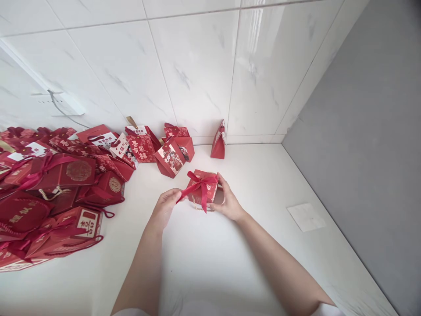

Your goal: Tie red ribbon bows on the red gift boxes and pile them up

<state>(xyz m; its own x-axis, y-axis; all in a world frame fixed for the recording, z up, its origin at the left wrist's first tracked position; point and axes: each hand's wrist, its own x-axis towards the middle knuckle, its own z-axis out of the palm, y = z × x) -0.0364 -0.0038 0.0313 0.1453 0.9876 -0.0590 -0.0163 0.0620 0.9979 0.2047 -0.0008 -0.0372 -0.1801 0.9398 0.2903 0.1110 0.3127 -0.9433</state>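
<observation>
On the left, a heap of red gift boxes is covering part of the white counter; beside it, peaked cartons are standing near the tiled wall. The left hand is pinching a ribbon tail. The bow-tied gift box is sitting between the hands, over the counter, a triangular carton standing behind it. The right hand is gripping the box's right side, thumb and fingers parted. Farther right, a white square sheet is lying flat.
</observation>
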